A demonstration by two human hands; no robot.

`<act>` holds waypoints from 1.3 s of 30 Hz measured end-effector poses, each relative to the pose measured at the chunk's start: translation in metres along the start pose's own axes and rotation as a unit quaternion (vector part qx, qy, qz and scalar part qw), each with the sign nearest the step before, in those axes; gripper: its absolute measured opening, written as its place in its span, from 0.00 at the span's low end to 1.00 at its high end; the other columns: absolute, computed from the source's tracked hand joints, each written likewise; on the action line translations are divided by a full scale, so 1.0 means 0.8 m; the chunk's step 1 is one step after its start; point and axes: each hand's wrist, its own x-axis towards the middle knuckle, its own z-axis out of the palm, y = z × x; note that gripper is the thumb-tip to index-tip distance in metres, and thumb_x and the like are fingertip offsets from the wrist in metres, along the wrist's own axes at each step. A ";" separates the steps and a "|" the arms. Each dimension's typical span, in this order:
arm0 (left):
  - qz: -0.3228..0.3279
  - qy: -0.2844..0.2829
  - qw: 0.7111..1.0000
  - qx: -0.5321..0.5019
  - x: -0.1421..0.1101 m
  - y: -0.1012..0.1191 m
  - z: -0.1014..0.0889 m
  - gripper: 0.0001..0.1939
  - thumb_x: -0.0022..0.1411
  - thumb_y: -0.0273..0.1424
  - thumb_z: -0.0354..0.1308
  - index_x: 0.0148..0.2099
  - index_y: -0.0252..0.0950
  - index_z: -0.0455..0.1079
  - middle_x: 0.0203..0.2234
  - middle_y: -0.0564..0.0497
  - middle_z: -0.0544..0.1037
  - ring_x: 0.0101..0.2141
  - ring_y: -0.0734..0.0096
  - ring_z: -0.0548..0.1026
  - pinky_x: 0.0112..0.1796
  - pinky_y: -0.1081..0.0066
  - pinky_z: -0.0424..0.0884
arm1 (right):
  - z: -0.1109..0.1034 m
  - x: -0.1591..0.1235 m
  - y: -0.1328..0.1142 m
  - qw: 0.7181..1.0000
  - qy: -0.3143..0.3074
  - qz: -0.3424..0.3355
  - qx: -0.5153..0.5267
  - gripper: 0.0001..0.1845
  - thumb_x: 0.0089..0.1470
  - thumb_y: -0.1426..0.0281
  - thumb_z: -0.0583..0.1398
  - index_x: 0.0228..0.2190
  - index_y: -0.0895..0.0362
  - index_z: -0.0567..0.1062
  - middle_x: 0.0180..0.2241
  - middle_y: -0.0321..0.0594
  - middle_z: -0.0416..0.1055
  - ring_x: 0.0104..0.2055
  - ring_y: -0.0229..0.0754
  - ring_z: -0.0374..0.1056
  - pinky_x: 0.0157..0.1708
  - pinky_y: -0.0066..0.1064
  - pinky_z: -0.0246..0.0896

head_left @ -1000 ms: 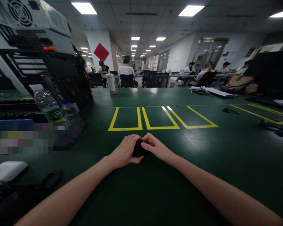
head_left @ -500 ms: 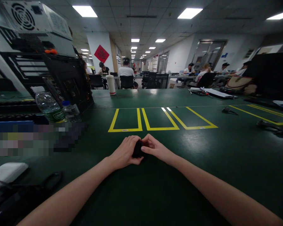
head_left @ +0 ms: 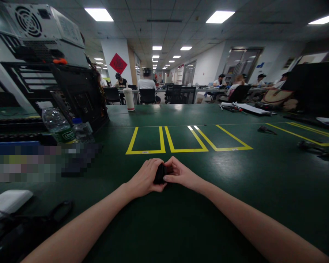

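A small black object (head_left: 160,174), its kind not clear, is held between my two hands just above or on the green table (head_left: 181,223). My left hand (head_left: 146,177) wraps round it from the left, thumb below and fingers over the top. From the right, my right hand (head_left: 182,174) pinches the object's right edge with thumb and fingertips. Much of the object is hidden by the fingers. Beyond the hands lie yellow tape outlines (head_left: 145,152) on the tabletop.
At left stand a clear bottle (head_left: 56,122), a black computer case (head_left: 82,98) and a white box (head_left: 9,204) beside black cables. A white tumbler (head_left: 129,99) stands farther back. Papers (head_left: 254,108) and a small dark item (head_left: 266,129) lie right. Several people sit beyond.
My right thumb has shifted slightly down along the object's right edge. The left hand keeps its grip, and the view has tilted very slightly.
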 end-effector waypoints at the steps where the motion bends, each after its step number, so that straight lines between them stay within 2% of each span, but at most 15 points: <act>1: 0.001 -0.005 1.000 -0.002 0.000 0.001 -0.001 0.32 0.49 0.31 0.60 0.53 0.36 0.49 0.45 0.44 0.63 0.45 0.58 0.64 0.45 0.59 0.62 | 0.001 0.000 0.001 1.000 0.013 0.004 -0.011 0.16 0.44 0.65 0.62 0.34 0.55 0.62 0.37 0.36 0.63 0.42 0.40 0.62 0.43 0.37 0.58; 3: -0.001 -0.008 1.000 -0.008 0.000 0.002 -0.004 0.31 0.50 0.32 0.60 0.53 0.36 0.49 0.45 0.44 0.63 0.45 0.58 0.65 0.44 0.58 0.63 | 0.002 0.001 0.003 0.998 0.044 0.013 -0.034 0.13 0.48 0.62 0.58 0.34 0.55 0.63 0.36 0.36 0.63 0.40 0.39 0.63 0.41 0.36 0.59; 6: -0.007 -0.008 1.000 -0.012 0.001 0.003 -0.005 0.31 0.50 0.33 0.60 0.53 0.37 0.50 0.45 0.44 0.64 0.44 0.58 0.65 0.44 0.58 0.64 | 0.002 0.002 0.005 0.996 0.063 0.023 -0.052 0.14 0.49 0.62 0.57 0.36 0.55 0.64 0.36 0.37 0.64 0.40 0.40 0.62 0.41 0.37 0.59; 14: -0.002 -0.018 1.000 -0.001 0.001 0.001 -0.003 0.30 0.50 0.32 0.59 0.53 0.34 0.49 0.44 0.43 0.63 0.45 0.59 0.64 0.45 0.59 0.62 | -0.001 0.000 -0.001 1.000 -0.008 0.008 0.006 0.19 0.42 0.71 0.63 0.36 0.55 0.62 0.38 0.36 0.63 0.44 0.40 0.62 0.45 0.38 0.58; 19: -0.008 -0.029 1.000 -0.008 0.001 0.007 -0.010 0.30 0.52 0.33 0.58 0.53 0.35 0.49 0.45 0.43 0.62 0.45 0.59 0.64 0.46 0.59 0.62 | 0.002 -0.002 -0.004 0.998 0.039 0.028 -0.033 0.13 0.48 0.62 0.58 0.34 0.55 0.63 0.38 0.37 0.63 0.41 0.41 0.63 0.42 0.39 0.59; 22: -0.010 -0.030 0.999 -0.012 0.001 0.006 -0.009 0.30 0.51 0.33 0.59 0.53 0.35 0.49 0.45 0.44 0.62 0.45 0.60 0.64 0.46 0.59 0.62 | 0.003 -0.002 -0.004 0.997 0.051 0.033 -0.046 0.13 0.49 0.61 0.57 0.35 0.54 0.63 0.38 0.37 0.63 0.42 0.42 0.62 0.42 0.39 0.59; 26: -0.010 -0.019 1.000 -0.007 0.001 0.003 -0.004 0.31 0.50 0.33 0.59 0.53 0.35 0.49 0.45 0.44 0.63 0.45 0.59 0.64 0.46 0.59 0.62 | 0.001 0.001 -0.001 0.998 0.043 0.042 -0.036 0.15 0.48 0.65 0.58 0.38 0.55 0.63 0.40 0.38 0.63 0.45 0.42 0.61 0.46 0.40 0.57; 33: -0.002 -0.006 1.000 -0.002 0.000 0.000 0.000 0.31 0.49 0.31 0.60 0.52 0.35 0.49 0.44 0.44 0.63 0.44 0.58 0.64 0.45 0.59 0.62 | -0.002 0.001 0.000 1.000 -0.007 0.007 0.005 0.19 0.42 0.70 0.63 0.36 0.55 0.62 0.38 0.37 0.63 0.44 0.40 0.62 0.45 0.38 0.57; 39: -0.005 -0.005 1.000 -0.011 0.000 0.000 -0.001 0.31 0.50 0.32 0.60 0.53 0.36 0.49 0.45 0.45 0.63 0.44 0.59 0.64 0.45 0.59 0.62 | 0.002 0.000 -0.001 0.998 0.045 0.023 -0.042 0.11 0.50 0.63 0.57 0.35 0.55 0.63 0.36 0.36 0.64 0.40 0.40 0.62 0.40 0.37 0.59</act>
